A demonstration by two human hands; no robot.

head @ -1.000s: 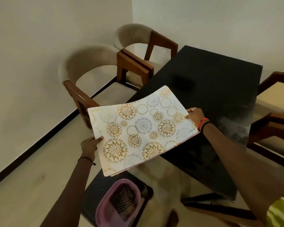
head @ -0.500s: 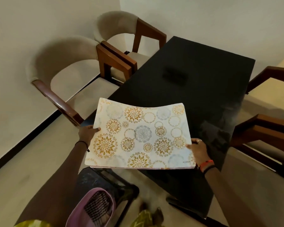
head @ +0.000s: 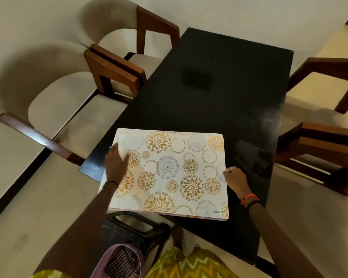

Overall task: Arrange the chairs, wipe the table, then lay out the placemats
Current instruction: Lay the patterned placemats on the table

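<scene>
Nearest the body, a pink basket (head: 119,261) sits on a black stool (head: 141,227). Just beyond, the placemats (head: 169,177) lie as a flat stack on the near end of the black table (head: 219,97), w/ the near edge hanging over the stool. The top mat is cream w/ gold & grey round flower prints and "KUBER" at the near right corner. The left hand (head: 117,163) rests flat on the mat's left part, fingers straight. The right hand (head: 234,177) pinches the right edge w/ curled fingers. Farther off, wooden chairs (head: 54,97) stand along both long sides.
</scene>
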